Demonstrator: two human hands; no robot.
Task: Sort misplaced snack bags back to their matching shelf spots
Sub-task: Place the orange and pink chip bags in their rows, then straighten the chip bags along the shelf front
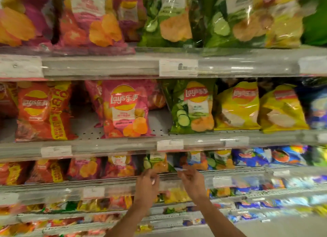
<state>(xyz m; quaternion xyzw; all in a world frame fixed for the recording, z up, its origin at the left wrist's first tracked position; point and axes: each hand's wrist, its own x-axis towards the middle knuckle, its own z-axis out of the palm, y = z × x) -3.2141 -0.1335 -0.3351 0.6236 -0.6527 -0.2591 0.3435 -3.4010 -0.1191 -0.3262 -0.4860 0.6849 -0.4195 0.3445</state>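
Both my arms reach up from the bottom of the view toward the third shelf down. My left hand (pixel 147 181) sits in front of that shelf's rail, fingers loosely curled and holding nothing that I can make out; motion blur hides the fingertips. My right hand (pixel 191 179) is just beside it to the right, fingers bent forward, with a small pale strip at its fingertips; whether it is pinched or only behind the fingers cannot be determined. A small green cucumber bag (pixel 155 161) stands on the third shelf directly above and between the two hands, close to my left fingertips but not visibly touched. To its left stand pink tomato bags (pixel 120 166); to its right, another green bag (pixel 220 159) and blue bags (pixel 251 156). On the shelf above, a large pink bag (pixel 126 109) stands left of a large green cucumber bag (pixel 193 106), followed by yellow bags (pixel 238 106). White price labels (pixel 170 145) are clipped to the rails.
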